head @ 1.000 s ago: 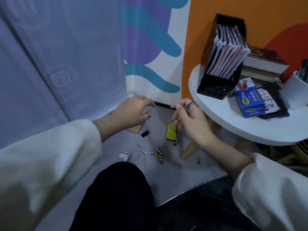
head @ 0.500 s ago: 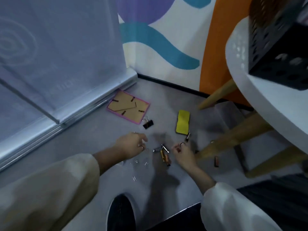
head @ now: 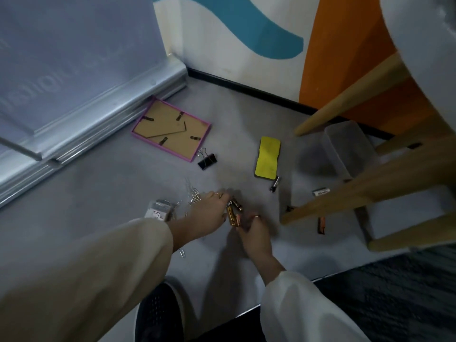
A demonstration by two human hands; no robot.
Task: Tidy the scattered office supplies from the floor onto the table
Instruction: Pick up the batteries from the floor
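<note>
both hands have dropped to the grey floor (head: 98,183); my left hand (head: 206,215) and right hand (head: 254,233) pinch gold cylindrical batteries (head: 232,214). yellow rectangular eraser (head: 267,157), black binder clip (head: 207,161) and pink photo frame (head: 171,130) lie nearby, wooden table leg (head: 345,202) just right.

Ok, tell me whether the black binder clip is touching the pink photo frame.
Cannot tell: in the head view the binder clip has wire handles reaching the photo frame corner, hiding contact.

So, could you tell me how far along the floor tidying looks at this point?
Early on; the tabletop is hardly in view, so nothing shows as done. In hand: the left hand and right hand meet at a cluster of batteries. Left on the floor: pink picture frame, binder clip, yellow eraser, paper clips, another battery.
</note>
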